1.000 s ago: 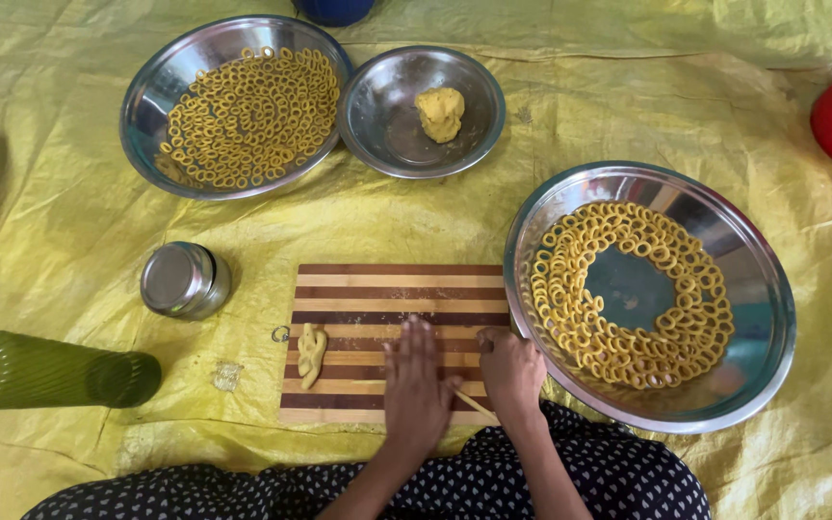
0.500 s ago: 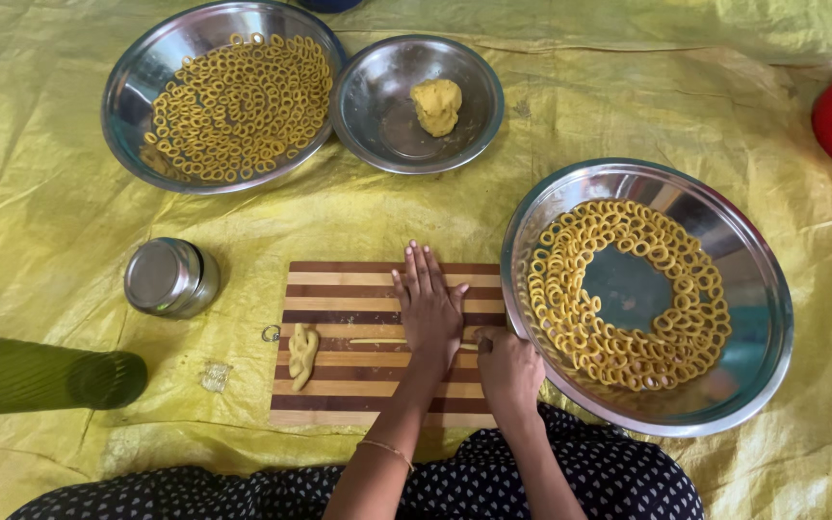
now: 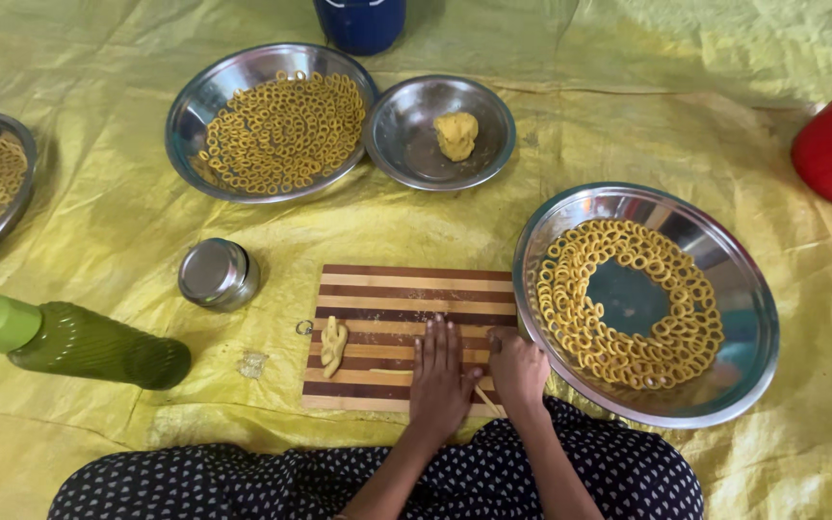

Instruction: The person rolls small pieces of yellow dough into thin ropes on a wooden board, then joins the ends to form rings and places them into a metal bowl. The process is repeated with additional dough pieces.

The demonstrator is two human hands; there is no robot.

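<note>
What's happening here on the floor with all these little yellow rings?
A person sits at a striped wooden board on a yellow sheet. The left hand lies flat on a thin rope of dough, and the right hand rests beside it at the board's edge. A small dough piece lies on the board. The steel plate on the right holds dough rings; a bowl behind holds a dough lump.

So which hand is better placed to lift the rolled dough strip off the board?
Probably the right hand: the dough strip pokes out right beside it, while the left hand lies flat on the striped board.
</note>
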